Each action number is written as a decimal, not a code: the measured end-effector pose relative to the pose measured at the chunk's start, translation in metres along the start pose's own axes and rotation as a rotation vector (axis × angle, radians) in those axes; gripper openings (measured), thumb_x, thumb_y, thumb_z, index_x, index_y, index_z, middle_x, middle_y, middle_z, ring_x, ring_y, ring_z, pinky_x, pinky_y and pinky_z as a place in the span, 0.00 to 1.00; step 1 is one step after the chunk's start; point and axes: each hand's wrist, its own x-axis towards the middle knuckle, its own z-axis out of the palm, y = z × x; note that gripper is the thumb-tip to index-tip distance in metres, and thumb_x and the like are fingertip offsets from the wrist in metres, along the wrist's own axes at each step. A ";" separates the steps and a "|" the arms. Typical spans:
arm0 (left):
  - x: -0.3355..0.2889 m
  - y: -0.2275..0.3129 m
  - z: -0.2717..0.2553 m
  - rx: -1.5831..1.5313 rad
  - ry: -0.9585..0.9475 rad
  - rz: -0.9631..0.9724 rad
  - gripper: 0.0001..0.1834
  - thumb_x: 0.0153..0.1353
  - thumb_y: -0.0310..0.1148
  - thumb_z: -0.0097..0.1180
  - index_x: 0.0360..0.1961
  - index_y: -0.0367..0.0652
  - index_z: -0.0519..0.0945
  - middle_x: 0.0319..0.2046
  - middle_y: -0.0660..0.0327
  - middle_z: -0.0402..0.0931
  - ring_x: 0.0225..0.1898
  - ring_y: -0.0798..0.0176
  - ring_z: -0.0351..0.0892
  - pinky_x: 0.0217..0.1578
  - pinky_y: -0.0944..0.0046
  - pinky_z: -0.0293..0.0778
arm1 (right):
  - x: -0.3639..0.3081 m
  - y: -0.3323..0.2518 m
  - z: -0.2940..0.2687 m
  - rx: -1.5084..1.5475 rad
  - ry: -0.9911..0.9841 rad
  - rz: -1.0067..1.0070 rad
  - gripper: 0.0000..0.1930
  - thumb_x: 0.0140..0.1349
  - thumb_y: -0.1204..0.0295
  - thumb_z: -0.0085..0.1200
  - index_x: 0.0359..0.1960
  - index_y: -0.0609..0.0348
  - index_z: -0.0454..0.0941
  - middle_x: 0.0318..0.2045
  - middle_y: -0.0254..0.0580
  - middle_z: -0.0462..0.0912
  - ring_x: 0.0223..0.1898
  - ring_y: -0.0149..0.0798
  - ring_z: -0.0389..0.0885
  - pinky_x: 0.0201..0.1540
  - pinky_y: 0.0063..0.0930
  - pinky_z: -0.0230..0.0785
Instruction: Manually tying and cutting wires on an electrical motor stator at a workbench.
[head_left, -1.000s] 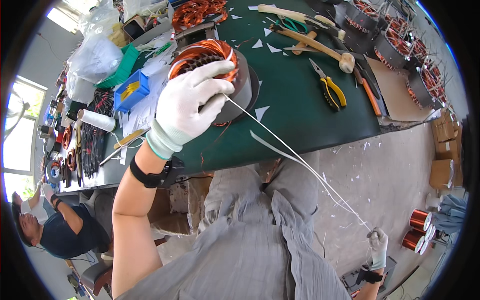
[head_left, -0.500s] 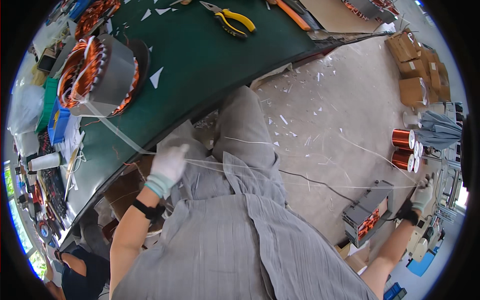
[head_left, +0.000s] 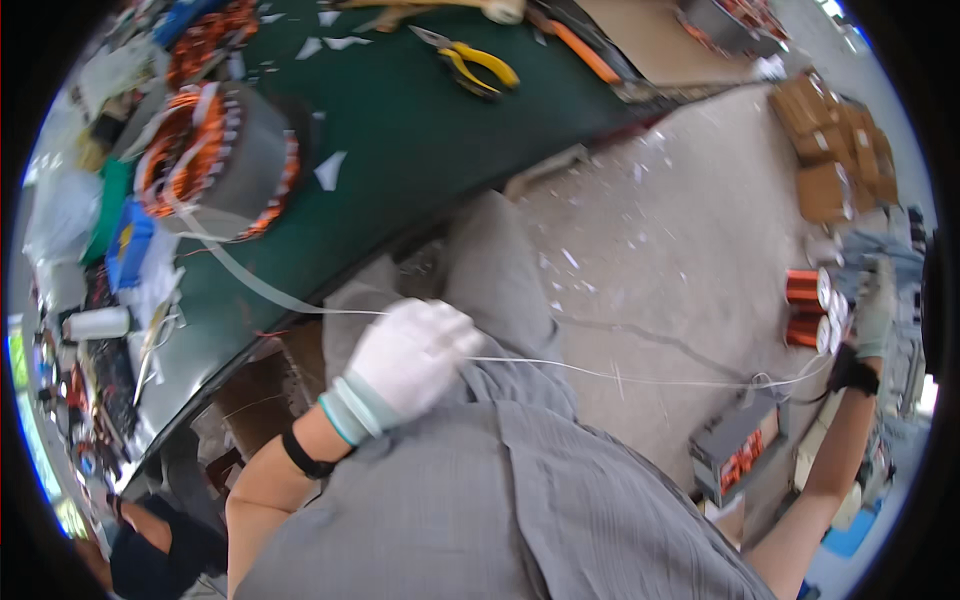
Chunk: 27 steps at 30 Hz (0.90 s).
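Observation:
On the left of the bench stands a grey motor stator point(head_left: 262, 150) with orange copper windings, white lacing around its rim. A flat white lacing cord point(head_left: 255, 285) runs from the windings down to my left hand point(head_left: 418, 350). That gloved hand is closed around the cord above my lap. Past it, the thin cord continues to the right, sagging slightly, toward my right hand point(head_left: 876, 312). My right arm is stretched far out to the right. The gloved right hand is smeared by motion, so its fingers and grip on the cord are unclear.
Yellow-and-black pliers point(head_left: 456, 53) and an orange-handled tool point(head_left: 585, 50) lie on the green bench point(head_left: 400, 130). Copper wire spools point(head_left: 806, 288), cardboard boxes point(head_left: 822, 190) and a grey frame with windings point(head_left: 735, 450) are on the right. A co-worker's arm point(head_left: 150, 525) shows lower left.
My left hand has moved right and nearer to me along the cord. My right hand has swung farther out and away. The cord between them now sags as one strand. The view has shifted slightly.

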 end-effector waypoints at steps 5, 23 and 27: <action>-0.064 -0.023 -0.063 0.191 0.460 0.031 0.14 0.56 0.27 0.56 0.45 0.48 0.82 0.45 0.64 0.80 0.49 0.59 0.78 0.47 0.58 0.75 | -0.186 -0.087 0.333 -0.341 -0.537 0.144 0.14 0.73 0.60 0.49 0.42 0.57 0.81 0.23 0.30 0.77 0.16 0.22 0.71 0.16 0.18 0.61; -0.092 -0.131 -0.186 0.660 0.459 -0.083 0.13 0.48 0.26 0.63 0.37 0.51 0.84 0.47 0.62 0.81 0.50 0.50 0.79 0.49 0.53 0.74 | -0.315 -0.231 0.577 0.322 -1.250 0.085 0.13 0.73 0.71 0.51 0.52 0.64 0.83 0.23 0.26 0.77 0.24 0.16 0.71 0.27 0.13 0.62; -0.074 -0.132 -0.194 0.439 0.646 -0.196 0.06 0.52 0.25 0.63 0.33 0.44 0.81 0.39 0.61 0.82 0.44 0.53 0.81 0.46 0.57 0.74 | -0.327 -0.249 0.595 0.407 -1.150 0.125 0.14 0.75 0.69 0.50 0.55 0.63 0.81 0.24 0.27 0.78 0.22 0.16 0.69 0.26 0.13 0.62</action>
